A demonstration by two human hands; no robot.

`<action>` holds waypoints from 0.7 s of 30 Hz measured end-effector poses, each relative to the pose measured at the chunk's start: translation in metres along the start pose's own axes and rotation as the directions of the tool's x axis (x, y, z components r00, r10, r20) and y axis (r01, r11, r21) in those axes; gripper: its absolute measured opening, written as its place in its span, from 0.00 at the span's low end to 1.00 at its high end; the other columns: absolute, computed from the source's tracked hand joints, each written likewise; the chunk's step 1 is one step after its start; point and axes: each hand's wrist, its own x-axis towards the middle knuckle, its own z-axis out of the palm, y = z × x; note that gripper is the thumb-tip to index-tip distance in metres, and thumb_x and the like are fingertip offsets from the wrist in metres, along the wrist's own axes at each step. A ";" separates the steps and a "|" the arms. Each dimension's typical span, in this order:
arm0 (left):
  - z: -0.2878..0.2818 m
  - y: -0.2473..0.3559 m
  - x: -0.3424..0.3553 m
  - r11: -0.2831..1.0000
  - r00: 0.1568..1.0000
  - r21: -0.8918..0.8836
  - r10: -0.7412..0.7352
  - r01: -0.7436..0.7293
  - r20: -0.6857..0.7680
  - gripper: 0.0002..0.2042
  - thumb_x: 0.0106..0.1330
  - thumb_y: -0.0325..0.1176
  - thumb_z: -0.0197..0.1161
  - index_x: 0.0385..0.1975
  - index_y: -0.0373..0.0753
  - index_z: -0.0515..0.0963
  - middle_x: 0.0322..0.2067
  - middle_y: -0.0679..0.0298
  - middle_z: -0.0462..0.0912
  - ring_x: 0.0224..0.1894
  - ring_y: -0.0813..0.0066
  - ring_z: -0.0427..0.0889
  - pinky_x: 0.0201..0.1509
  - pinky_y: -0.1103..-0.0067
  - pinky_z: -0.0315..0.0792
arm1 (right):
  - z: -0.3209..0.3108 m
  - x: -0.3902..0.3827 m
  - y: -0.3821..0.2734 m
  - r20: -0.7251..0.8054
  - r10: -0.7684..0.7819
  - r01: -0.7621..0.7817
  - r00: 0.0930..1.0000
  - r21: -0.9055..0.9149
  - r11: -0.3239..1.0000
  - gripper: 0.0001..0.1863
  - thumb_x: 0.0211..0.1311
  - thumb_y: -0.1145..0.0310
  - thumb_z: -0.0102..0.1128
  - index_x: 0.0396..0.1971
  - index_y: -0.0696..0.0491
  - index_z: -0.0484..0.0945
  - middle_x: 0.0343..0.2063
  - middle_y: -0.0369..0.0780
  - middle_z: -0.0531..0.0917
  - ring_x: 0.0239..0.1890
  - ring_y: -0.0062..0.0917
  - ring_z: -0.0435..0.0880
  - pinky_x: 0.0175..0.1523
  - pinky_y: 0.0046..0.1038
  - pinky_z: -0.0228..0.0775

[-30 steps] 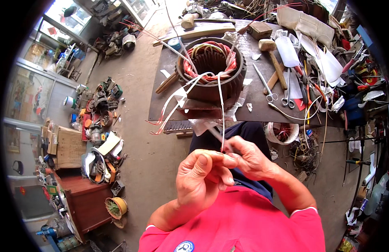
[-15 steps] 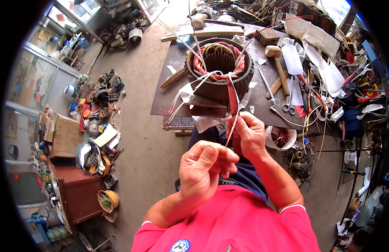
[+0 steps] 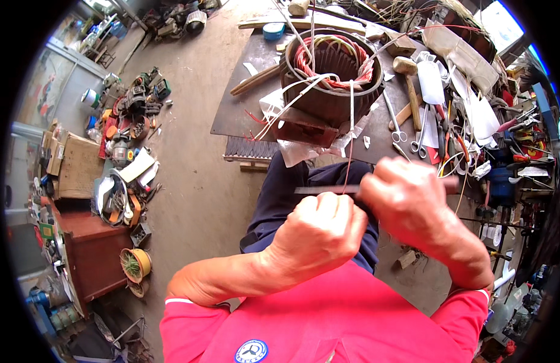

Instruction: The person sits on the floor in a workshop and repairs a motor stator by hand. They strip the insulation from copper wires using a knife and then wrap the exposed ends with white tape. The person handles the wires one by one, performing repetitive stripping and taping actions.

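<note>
My left hand (image 3: 319,233) is closed, fingertips pinched at the lower end of a thin reddish wire (image 3: 350,158). This wire hangs from a white sleeve (image 3: 352,109) at the front of a motor stator (image 3: 313,100) with red and white windings. My right hand (image 3: 407,196), blurred by motion, is closed round a thin-bladed knife. The grey knife blade (image 3: 319,190) points left across the wire, just above my left fingers, and its dark red end (image 3: 451,184) sticks out to the right. Where blade and wire meet is partly hidden by my fingers.
The stator stands on a dark metal table (image 3: 243,109). Right of it lie a wooden mallet (image 3: 410,91), scissors (image 3: 394,121) and several hand tools. Other white-sleeved leads (image 3: 292,103) hang at its left front. Motor parts (image 3: 135,103) and a cardboard box (image 3: 79,163) cover the left side.
The knife has swung from upright beside the lead to level across the wire. The wire is pulled out below its sleeve. Both hands have moved, the right one farther right.
</note>
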 end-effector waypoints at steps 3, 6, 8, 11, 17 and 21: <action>0.005 0.002 -0.002 0.997 0.999 0.068 0.031 -0.030 -0.016 0.07 0.47 0.31 0.63 0.23 0.37 0.75 0.20 0.66 0.68 0.23 0.73 0.70 0.23 0.78 0.59 | 0.002 0.020 0.027 -0.179 0.185 -0.202 0.966 -0.078 0.976 0.10 0.57 0.66 0.68 0.23 0.51 0.75 0.21 0.40 0.76 0.28 0.35 0.85 0.29 0.38 0.75; 0.004 -0.005 -0.004 0.998 0.997 0.040 0.043 -0.041 -0.056 0.06 0.47 0.30 0.64 0.23 0.37 0.75 0.20 0.66 0.68 0.23 0.74 0.70 0.23 0.78 0.59 | 0.009 0.000 0.040 -0.031 0.357 -0.354 0.933 0.080 0.932 0.10 0.61 0.66 0.69 0.30 0.54 0.77 0.24 0.41 0.79 0.31 0.40 0.84 0.35 0.40 0.75; 0.009 -0.008 -0.009 0.999 0.997 0.032 0.041 -0.039 -0.065 0.06 0.47 0.29 0.64 0.23 0.37 0.75 0.20 0.66 0.69 0.22 0.74 0.69 0.23 0.78 0.58 | 0.018 -0.022 0.042 0.128 0.426 -0.444 0.896 0.304 0.843 0.09 0.60 0.70 0.70 0.33 0.56 0.77 0.29 0.44 0.81 0.36 0.43 0.84 0.40 0.41 0.73; 0.010 -0.011 -0.010 0.996 0.997 -0.088 0.008 -0.015 -0.081 0.06 0.50 0.28 0.66 0.23 0.37 0.75 0.20 0.65 0.69 0.21 0.73 0.69 0.22 0.78 0.58 | 0.039 -0.052 0.044 0.241 0.500 -0.554 0.832 0.397 0.732 0.12 0.55 0.76 0.72 0.33 0.60 0.75 0.32 0.45 0.78 0.34 0.39 0.80 0.41 0.32 0.72; 0.044 -0.012 -0.035 0.634 0.812 -0.766 -0.392 -0.103 -0.434 0.13 0.72 0.30 0.65 0.50 0.29 0.75 0.40 0.50 0.84 0.34 0.63 0.86 0.36 0.75 0.80 | 0.093 -0.100 0.016 0.496 0.674 -0.555 0.547 0.818 -0.152 0.09 0.69 0.71 0.66 0.45 0.57 0.81 0.36 0.37 0.82 0.31 0.18 0.82 0.32 0.24 0.77; 0.102 -0.004 -0.044 0.614 0.899 -0.789 -0.355 0.017 -0.257 0.10 0.66 0.26 0.68 0.45 0.33 0.79 0.48 0.48 0.83 0.46 0.52 0.86 0.46 0.67 0.83 | 0.134 -0.104 -0.013 0.627 0.615 -0.294 0.478 0.775 -0.560 0.14 0.76 0.64 0.59 0.52 0.57 0.78 0.37 0.38 0.82 0.29 0.23 0.84 0.26 0.25 0.80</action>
